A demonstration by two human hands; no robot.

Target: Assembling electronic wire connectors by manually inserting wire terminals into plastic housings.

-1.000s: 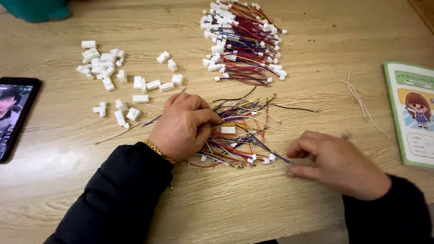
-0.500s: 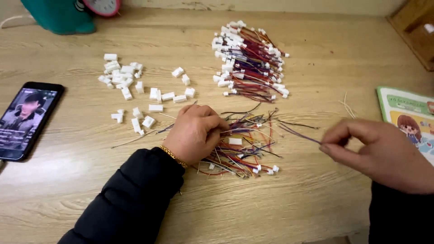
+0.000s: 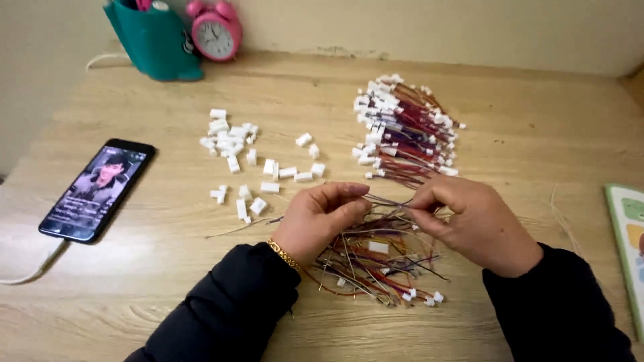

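Note:
My left hand and my right hand meet above a loose pile of thin coloured wires on the wooden table. Both hands pinch the same few thin wires between thumb and fingers, holding them just above the pile. Some wires in the pile end in small white plugs. A neat bundle of finished wires with white connectors lies behind my hands. Several loose white plastic connector housings are scattered to the left.
A black phone with a lit screen and a white cable lies at the left edge. A teal holder and a pink alarm clock stand at the back. A green-edged booklet is at the right.
My right hand has pulled a wire out of the pile and swung back left to meet my left hand, which lifted off the pile. The view has tilted up.

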